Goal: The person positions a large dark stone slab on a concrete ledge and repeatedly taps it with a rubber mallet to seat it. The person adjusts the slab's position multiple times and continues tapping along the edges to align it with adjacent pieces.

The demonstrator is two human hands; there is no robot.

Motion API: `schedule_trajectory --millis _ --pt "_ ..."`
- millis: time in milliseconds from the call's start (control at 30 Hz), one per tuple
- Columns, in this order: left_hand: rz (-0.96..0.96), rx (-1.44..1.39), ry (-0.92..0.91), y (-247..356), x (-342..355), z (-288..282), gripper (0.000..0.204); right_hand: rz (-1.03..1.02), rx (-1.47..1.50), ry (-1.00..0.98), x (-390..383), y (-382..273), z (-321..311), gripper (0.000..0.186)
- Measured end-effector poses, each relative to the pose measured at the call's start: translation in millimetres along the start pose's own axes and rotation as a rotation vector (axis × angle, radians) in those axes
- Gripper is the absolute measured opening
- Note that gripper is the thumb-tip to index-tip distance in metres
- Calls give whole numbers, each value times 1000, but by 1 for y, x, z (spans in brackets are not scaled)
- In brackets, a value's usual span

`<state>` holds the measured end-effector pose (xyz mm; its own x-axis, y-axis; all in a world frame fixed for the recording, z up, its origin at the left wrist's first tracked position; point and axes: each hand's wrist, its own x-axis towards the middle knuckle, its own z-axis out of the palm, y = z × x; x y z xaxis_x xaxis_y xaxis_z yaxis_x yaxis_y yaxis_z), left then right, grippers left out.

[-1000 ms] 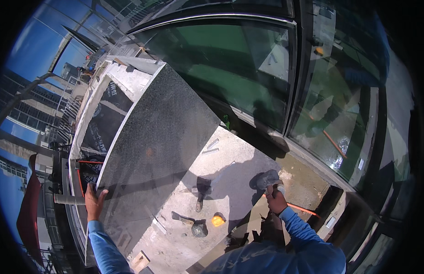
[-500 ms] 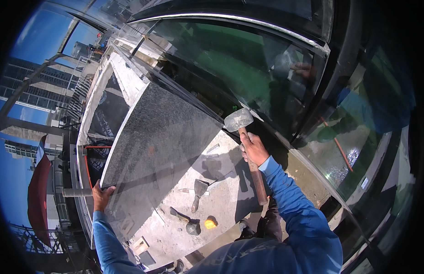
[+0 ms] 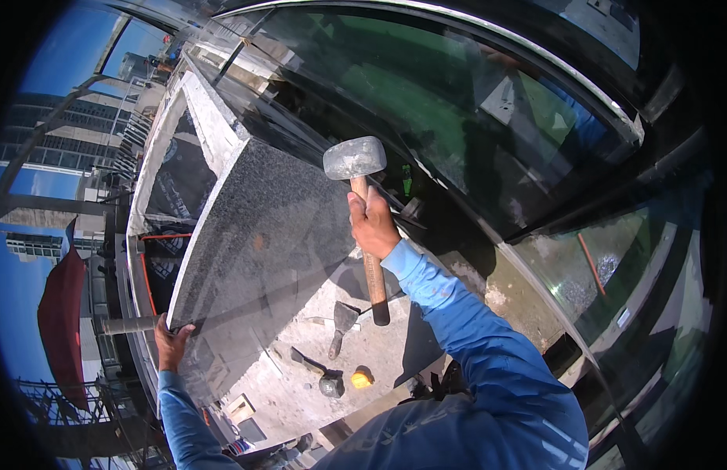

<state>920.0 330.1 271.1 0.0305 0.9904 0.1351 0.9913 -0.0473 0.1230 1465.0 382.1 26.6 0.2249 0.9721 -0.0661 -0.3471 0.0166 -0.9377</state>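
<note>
My right hand (image 3: 374,229) is closed round the wooden handle of a mallet (image 3: 355,159) with a thick greyish head. The mallet is raised over the right edge of a large speckled dark-grey granite slab (image 3: 273,204). At the slab's left edge, near its lower corner, my left hand (image 3: 172,345) grips the rim, with the thumb over the top face. Below and right of the slab, a wide-bladed scraper (image 3: 345,317) lies on a pale dusty surface (image 3: 305,392). Close by are a dark-headed tool (image 3: 330,385) and a small yellow object (image 3: 362,379).
Green-tinted glass panels (image 3: 395,94) in dark frames stand along the right. A grey pipe-like bar (image 3: 128,324) reaches the slab's left edge. Beyond the white-edged frame (image 3: 156,157) at left are a dark red cloth (image 3: 63,321) and tall buildings.
My right hand has carried the mallet up and to the left, over the slab's right edge. My left hand stays at the slab's left edge. The view has shifted slightly.
</note>
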Motion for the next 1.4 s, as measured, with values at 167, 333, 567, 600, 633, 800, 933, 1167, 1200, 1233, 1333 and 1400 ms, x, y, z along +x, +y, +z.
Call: schedule_trajectory --millis 167,333,567,600,633,800,933,1167,1200,1233,1333,1400 --pt "25 63 52 26 -16 -3 74 2 -51 -56 5 -18 -6 31" --pt "118 67 168 26 -10 4 62 83 170 -28 -13 -19 15 27" --pt "80 86 45 57 -29 -8 64 101 251 32 -24 -33 26 27" --pt "87 -13 56 43 -27 -6 65 69 143 -21 -26 -24 44 26" --pt "53 48 20 52 -16 -3 68 5 11 39 -24 -32 42 27" --pt "124 271 108 42 -15 -13 83 174 -20 -28 -5 -38 2 27" --pt "131 269 130 26 -27 -9 81 103 0 5 -64 6 30 28" --pt "351 265 387 -11 -49 -1 73 442 -155 -154 -269 87 113 24" --pt "363 290 435 -27 -61 -5 71 468 -182 -194 -293 97 118 25" --pt "372 315 485 -54 -78 -13 69 446 -252 -218 -315 104 124 25" --pt "329 400 622 -176 -118 -19 64 370 -458 -202 -379 110 139 26" --pt "241 391 499 -271 -141 -32 59 370 -589 -139 -401 124 156 30"
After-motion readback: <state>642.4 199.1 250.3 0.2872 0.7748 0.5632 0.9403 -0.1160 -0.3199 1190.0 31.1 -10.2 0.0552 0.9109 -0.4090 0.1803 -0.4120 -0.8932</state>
